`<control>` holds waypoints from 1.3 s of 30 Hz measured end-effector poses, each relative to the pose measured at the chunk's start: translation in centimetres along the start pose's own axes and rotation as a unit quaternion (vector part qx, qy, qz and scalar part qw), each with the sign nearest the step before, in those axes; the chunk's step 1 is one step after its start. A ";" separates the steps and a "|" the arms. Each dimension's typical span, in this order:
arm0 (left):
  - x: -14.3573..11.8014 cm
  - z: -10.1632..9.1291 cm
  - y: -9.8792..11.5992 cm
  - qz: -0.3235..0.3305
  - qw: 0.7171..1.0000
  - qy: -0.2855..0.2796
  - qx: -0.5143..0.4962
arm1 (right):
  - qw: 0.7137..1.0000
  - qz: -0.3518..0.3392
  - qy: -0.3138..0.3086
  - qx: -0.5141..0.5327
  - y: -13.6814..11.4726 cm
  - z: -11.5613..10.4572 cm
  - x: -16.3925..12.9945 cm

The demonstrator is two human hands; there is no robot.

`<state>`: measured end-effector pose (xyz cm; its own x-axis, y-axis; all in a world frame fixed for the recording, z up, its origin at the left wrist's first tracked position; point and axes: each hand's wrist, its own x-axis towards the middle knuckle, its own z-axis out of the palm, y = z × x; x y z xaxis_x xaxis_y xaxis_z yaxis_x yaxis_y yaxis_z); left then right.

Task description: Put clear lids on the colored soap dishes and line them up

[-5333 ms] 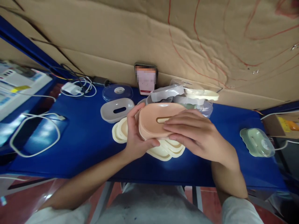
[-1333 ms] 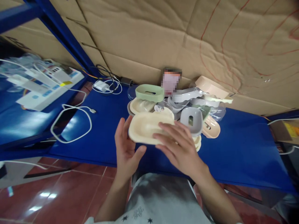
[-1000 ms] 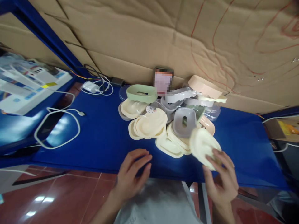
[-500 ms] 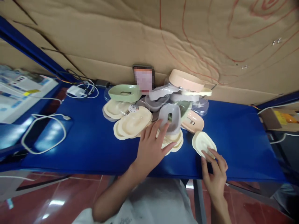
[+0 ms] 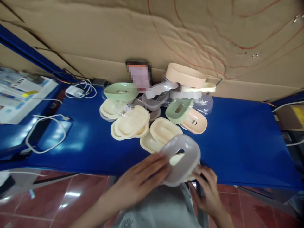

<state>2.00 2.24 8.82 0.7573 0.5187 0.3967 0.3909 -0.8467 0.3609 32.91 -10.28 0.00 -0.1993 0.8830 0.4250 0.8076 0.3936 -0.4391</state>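
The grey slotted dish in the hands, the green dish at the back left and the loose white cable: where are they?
grey slotted dish (image 5: pixel 187 155): head view, its right rim.
green dish (image 5: pixel 121 91): head view, its top.
white cable (image 5: pixel 46 133): head view, its loop.

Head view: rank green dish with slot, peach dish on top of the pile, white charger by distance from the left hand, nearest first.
From the left hand:
1. Green dish with slot, mid-pile, up and right of the hand.
2. Peach dish on top of the pile, back against the cardboard.
3. White charger, far back left corner among cables.
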 end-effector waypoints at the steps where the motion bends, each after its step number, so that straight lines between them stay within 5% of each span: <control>1: -0.1 0.5 0.3 0.026 1.000 -0.003 0.004 | 0.999 0.002 0.034 0.009 0.3 0.1 0.0; 4: -0.2 2.7 0.6 0.090 0.996 -0.005 -0.003 | 0.996 -0.030 0.076 0.019 0.8 0.0 0.1; 7: -0.4 4.9 0.3 0.115 0.993 -0.026 -0.005 | 0.997 -0.070 0.002 -0.022 1.0 -0.5 0.3; 15: -0.9 8.2 0.9 0.044 0.997 -0.002 0.060 | 0.997 -0.052 -0.021 -0.060 1.1 -0.6 1.1; 21: -1.0 9.1 1.7 -0.015 0.999 -0.024 0.025 | 0.995 -0.059 -0.061 -0.058 2.4 -2.0 2.0; 25: -1.2 9.3 1.6 -0.024 1.000 0.004 0.000 | 0.997 -0.014 -0.033 -0.074 4.2 -3.3 6.5; 29: -1.0 9.2 1.5 -0.045 0.999 0.011 -0.021 | 0.987 0.012 -0.029 -0.157 5.9 -2.2 11.7; 34: -0.9 9.2 1.7 -0.068 0.997 0.024 -0.029 | 0.987 -0.018 -0.041 -0.156 5.7 -1.2 14.5; 39: -0.7 9.3 1.8 -0.061 0.997 0.035 -0.027 | 0.982 -0.144 -0.091 -0.076 2.6 -1.3 16.0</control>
<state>7.01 -0.78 1.32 0.6669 0.6261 0.4040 0.4476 -0.7701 0.4546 32.51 4.58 6.70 -0.5169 0.7769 0.3595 0.7735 0.6038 -0.1926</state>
